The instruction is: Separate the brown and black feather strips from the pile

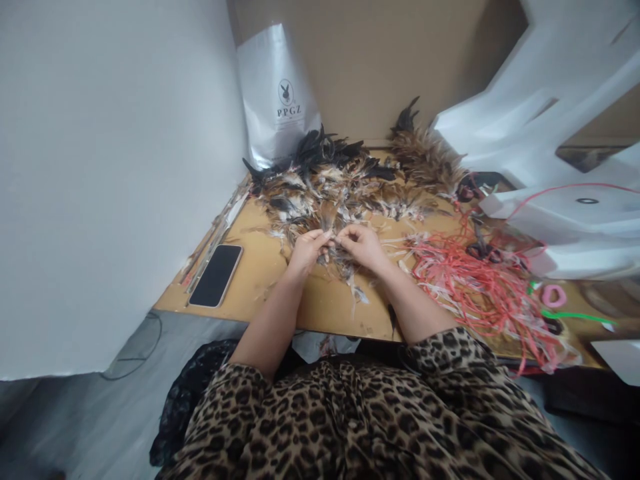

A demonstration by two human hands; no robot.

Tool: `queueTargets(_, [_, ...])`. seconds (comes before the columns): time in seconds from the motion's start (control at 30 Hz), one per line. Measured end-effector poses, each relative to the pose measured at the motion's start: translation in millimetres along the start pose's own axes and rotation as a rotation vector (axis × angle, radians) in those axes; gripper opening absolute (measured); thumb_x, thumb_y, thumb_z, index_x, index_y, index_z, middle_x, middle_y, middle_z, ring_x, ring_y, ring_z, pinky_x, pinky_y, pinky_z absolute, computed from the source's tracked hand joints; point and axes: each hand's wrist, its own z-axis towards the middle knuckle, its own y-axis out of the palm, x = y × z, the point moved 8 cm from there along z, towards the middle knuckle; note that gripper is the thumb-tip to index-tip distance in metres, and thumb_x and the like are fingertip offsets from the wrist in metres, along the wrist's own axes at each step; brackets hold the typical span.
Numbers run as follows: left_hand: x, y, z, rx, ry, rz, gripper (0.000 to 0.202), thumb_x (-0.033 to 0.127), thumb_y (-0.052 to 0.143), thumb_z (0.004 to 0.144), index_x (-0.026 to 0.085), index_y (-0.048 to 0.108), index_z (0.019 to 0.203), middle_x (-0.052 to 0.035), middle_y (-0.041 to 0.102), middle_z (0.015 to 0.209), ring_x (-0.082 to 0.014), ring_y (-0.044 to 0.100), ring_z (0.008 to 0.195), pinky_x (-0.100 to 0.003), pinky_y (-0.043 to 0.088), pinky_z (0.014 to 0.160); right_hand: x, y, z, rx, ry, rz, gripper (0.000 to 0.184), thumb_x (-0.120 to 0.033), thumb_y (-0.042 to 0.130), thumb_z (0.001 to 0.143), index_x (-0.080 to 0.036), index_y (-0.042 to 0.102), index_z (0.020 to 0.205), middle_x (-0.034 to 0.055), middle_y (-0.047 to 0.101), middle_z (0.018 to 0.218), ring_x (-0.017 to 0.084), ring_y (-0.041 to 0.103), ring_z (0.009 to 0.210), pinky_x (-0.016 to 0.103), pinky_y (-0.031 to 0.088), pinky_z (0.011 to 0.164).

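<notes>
Over the middle of the table, my left hand [309, 251] and my right hand [363, 247] come together. Between them is a small bunch of brown feathers [329, 217], its tips pointing away from me. My left fingers are closed around its base. The right thumb and forefinger pinch at the same spot, where the stems are partly hidden by the fingers. Right behind the hands lies a wide heap of loose feathers [295, 200], brown, white and black. Pale feather bits [359, 293] hang or lie just below my right hand.
A black phone [216, 275] lies at the left by a white panel [120, 167]. A silver bag [273, 100] stands at the back. Tangled red and white strips [475, 287], scissors [483, 248], a pink ring [553, 296] and white foam pieces [590, 227] are on the right.
</notes>
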Motion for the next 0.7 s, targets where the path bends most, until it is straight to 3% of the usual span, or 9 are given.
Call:
queueTargets(0.2, [1.4, -4.3, 1.1, 0.024, 0.015, -0.031, 0.024, 0.033, 0.069, 0.064, 0.012, 0.061, 0.073, -0.0011, 0.059, 0.061, -0.0028, 0.047, 0.045, -0.014, 0.036, 0.041, 8.1, -7.9, 3.1, 0.023, 0.053, 0.049, 0.021, -0.036, 0.057, 0.070, -0.016, 0.059, 0.065, 0.0003, 0.056, 0.060, 0.010, 0.045, 0.055, 0.023, 0.036, 0.055])
queueTargets(0.37, [1.9, -2.1, 0.6, 0.033, 0.034, 0.013, 0.025, 0.034, 0.068, 0.064, 0.012, 0.059, 0.065, 0.0010, 0.054, 0.057, -0.0021, 0.042, 0.041, -0.014, 0.034, 0.038, 12.8, 7.7, -0.5, -0.055, 0.139, 0.149, 0.030, -0.042, 0.061, 0.066, -0.014, 0.062, 0.075, 0.0029, 0.061, 0.066, 0.010, 0.047, 0.054, 0.022, 0.037, 0.052])
queueTargets(0.53, [0.3, -1.6, 1.8, 0.012, 0.030, -0.041, 0.022, 0.031, 0.069, 0.063, 0.011, 0.059, 0.066, 0.0024, 0.053, 0.056, -0.0016, 0.040, 0.040, -0.015, 0.034, 0.038, 14.3, 12.5, -0.3, -0.078, 0.093, 0.039, 0.025, -0.039, 0.057, 0.069, -0.014, 0.059, 0.069, 0.0006, 0.057, 0.060, 0.009, 0.044, 0.052, 0.021, 0.036, 0.051])
queueTargets(0.7, [1.6, -12.5, 6.0, 0.067, 0.054, -0.212, 0.016, 0.022, 0.070, 0.061, 0.011, 0.061, 0.069, 0.0001, 0.058, 0.065, -0.0017, 0.048, 0.050, -0.012, 0.033, 0.042, 16.1, -2.3, 3.9, -0.073, 0.052, -0.044, 0.022, -0.035, 0.054, 0.070, -0.014, 0.055, 0.065, -0.0004, 0.054, 0.059, 0.009, 0.044, 0.054, 0.021, 0.036, 0.053])
